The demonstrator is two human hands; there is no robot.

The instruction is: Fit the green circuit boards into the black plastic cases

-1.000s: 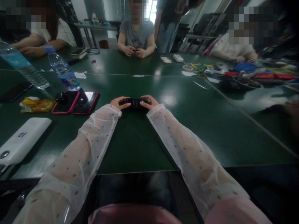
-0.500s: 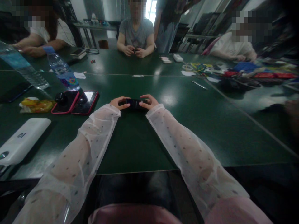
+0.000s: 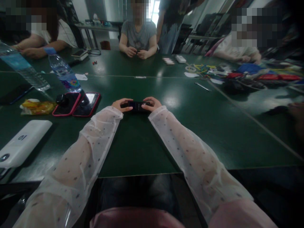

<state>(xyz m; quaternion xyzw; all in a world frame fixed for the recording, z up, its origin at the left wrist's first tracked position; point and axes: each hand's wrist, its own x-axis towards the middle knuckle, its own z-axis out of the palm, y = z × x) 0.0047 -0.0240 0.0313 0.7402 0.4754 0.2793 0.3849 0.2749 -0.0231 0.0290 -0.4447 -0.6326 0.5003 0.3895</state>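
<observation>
Left hand (image 3: 120, 104) and right hand (image 3: 152, 104) grip phone (image 3: 139, 106) by its ends, sideways, likely freeing both thumbs.

Dark green table (image 3: 137, 148), two plastic bottles (image 3: 64, 72), two pink-rimmed phones (image 3: 85, 106), yellow packet (image 3: 40, 107), white device (image 3: 27, 141), tangled cables (image 3: 200, 69)

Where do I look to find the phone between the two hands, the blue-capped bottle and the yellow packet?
Phone (image 3: 136, 106): head view, on its dark screen.
Blue-capped bottle (image 3: 64, 73): head view, middle of its body.
Yellow packet (image 3: 41, 108): head view, on its crinkled wrapper.
</observation>
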